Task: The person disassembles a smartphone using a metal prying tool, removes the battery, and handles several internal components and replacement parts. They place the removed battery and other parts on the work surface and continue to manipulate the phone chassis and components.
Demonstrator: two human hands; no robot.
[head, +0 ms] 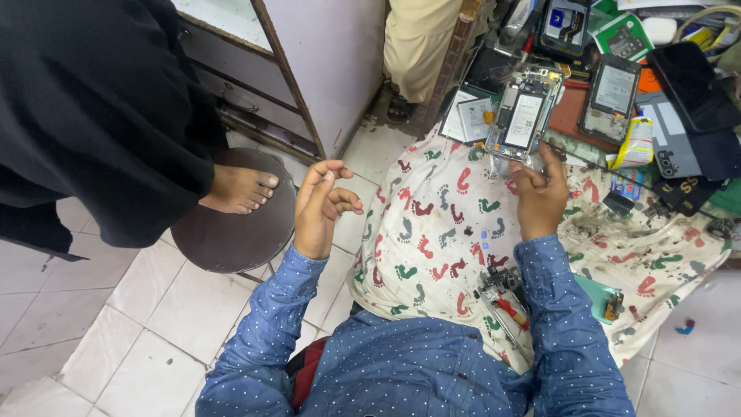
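Observation:
My right hand (538,197) grips the lower end of an opened phone (523,114), back cover off, with the battery and board showing. It hangs over a white cloth (432,232) printed with red and green footprints that covers my lap. My left hand (322,208) is raised over the floor to the left, fingers apart and slightly curled, holding nothing. Both arms wear blue dotted sleeves. Small tools with red handles (502,297) lie on the cloth beside my right forearm.
More opened phones (614,93), dark back covers (695,85) and small parts crowd the top right. A person in black rests a bare foot (239,189) on a round brown stool (231,232) at left. A cabinet (309,69) stands behind. White floor tiles below.

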